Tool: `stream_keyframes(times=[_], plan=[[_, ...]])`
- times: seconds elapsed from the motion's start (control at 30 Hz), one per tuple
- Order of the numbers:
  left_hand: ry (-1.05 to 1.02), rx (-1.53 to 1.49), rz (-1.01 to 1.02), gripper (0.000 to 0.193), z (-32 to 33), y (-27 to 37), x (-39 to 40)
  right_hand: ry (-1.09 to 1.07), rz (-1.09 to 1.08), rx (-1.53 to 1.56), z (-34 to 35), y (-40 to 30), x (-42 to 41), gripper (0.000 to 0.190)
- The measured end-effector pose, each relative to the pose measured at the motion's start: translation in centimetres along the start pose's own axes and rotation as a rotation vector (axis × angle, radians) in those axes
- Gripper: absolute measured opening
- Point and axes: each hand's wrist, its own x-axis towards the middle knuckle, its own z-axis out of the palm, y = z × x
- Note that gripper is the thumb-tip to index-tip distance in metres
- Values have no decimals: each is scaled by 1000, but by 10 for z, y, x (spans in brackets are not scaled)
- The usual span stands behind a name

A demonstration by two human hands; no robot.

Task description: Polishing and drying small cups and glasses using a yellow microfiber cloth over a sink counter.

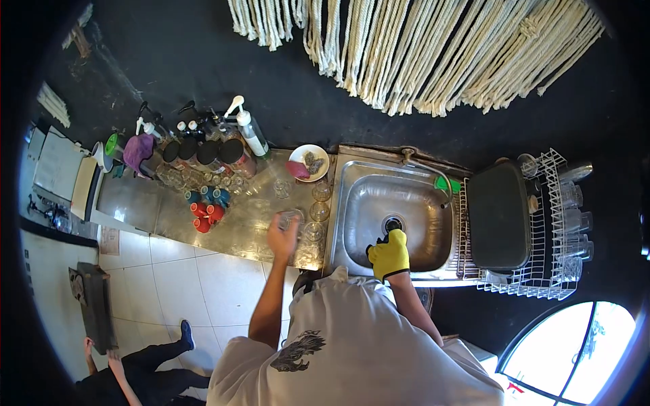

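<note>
My bare left hand [283, 237] is over the steel counter [254, 213], its thumb and fingers around a clear glass [291, 218]. More clear glassware stands beside it: a glass [282, 188] behind, and a column of glasses [320, 211] along the counter's right end. A yellow work glove with black fingertips covers my right hand [391, 255]. That hand is over the near part of the steel sink basin [370, 203], close to the drain [393, 223]. Its fingers point away from the camera, so whether they hold anything is hidden.
A curved faucet [429, 170] arches over the basin, near a green object [447, 183]. Right of it, a dark tray [497, 215] leans in a white wire rack [556, 223]. Cups [207, 203], jars [237, 157] and a plate [321, 152] line the counter. Another person [142, 368] is lower left.
</note>
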Motion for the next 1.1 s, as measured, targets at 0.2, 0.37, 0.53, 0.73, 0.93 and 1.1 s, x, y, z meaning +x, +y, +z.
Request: stream_keyframes(times=[0.2,0.37,0.53,0.73,0.93,1.1], plan=[[-27,404,-16,53,12,-95,52,90,-135,-37,-17,12,-5,12],[-144,521,-41,56,29,-99,77,-144,-20,-190,-30,7,-10,10],[-71,598,-78,66,35,-98,88,-222,99,-107,-16,9,-33,19],[258,480,310,62,30,-57,42,-126,92,-100,-22,11,-30,22],[-263,309,323,54,56,-34,-37,12,55,59,-25,13,-7,25],[-319,408,184,56,68,-48,-40,-70,-46,297,-27,7,6,21]])
